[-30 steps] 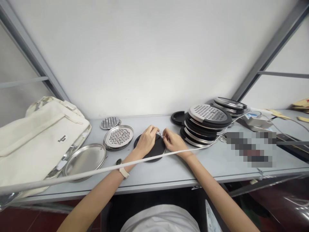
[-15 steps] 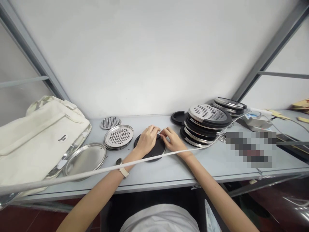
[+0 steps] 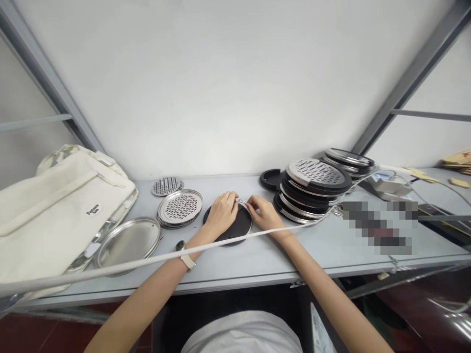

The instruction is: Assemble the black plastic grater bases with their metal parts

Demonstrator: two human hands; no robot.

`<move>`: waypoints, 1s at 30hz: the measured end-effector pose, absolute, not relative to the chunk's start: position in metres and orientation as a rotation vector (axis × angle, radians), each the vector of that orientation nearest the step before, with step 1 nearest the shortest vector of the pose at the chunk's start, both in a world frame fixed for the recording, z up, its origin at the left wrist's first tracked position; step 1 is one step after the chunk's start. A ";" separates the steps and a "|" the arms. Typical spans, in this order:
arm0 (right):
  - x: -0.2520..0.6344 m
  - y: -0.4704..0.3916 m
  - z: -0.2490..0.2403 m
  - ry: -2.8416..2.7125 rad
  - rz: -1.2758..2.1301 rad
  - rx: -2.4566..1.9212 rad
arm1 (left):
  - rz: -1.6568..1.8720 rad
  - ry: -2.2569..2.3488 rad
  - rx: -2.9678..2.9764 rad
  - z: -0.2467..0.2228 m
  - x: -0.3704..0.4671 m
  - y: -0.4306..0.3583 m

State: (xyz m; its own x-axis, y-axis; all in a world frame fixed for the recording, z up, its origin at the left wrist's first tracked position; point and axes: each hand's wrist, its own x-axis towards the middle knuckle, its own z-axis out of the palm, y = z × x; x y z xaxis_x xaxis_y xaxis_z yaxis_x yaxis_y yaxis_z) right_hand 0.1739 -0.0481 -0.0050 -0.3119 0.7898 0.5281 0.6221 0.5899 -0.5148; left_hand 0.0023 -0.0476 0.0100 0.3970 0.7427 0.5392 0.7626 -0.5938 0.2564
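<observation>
A black round disc with a thin shiny rim lies flat on the bench. My left hand rests over its far left part, fingers curled together toward the far edge. Facing it from the right, my right hand has thumb and fingertips pinched at the disc's far right rim. Between the two sets of fingertips shows a small shiny metal piece, too small to name exactly. What my left fingertips hold, if anything, is hidden.
Round grater plates and metal lids lie left, beside a cream bag. A tall stack of black and metal discs stands right. A white cord crosses in front, above my forearms.
My fingertips have drawn slightly apart, and more of the small metal piece shows between them. The disc stays in place; the view has shifted a little.
</observation>
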 end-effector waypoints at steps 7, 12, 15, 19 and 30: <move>0.175 -0.045 -0.008 -2.051 0.289 -1.157 | -0.913 -1.362 -2.663 0.012 0.001 -0.052; 0.175 -0.045 -0.009 -2.065 0.276 -1.154 | -0.990 -1.361 -2.770 0.009 -0.001 -0.049; 0.175 -0.045 -0.009 -2.075 0.274 -1.151 | -1.069 -1.387 -2.825 0.005 0.000 -0.047; 0.174 -0.045 -0.009 -2.070 0.291 -1.147 | -1.153 -1.483 -2.846 0.002 0.000 -0.044; 0.174 -0.045 -0.008 -2.063 0.281 -1.146 | -1.271 -1.640 -2.734 0.000 0.007 -0.048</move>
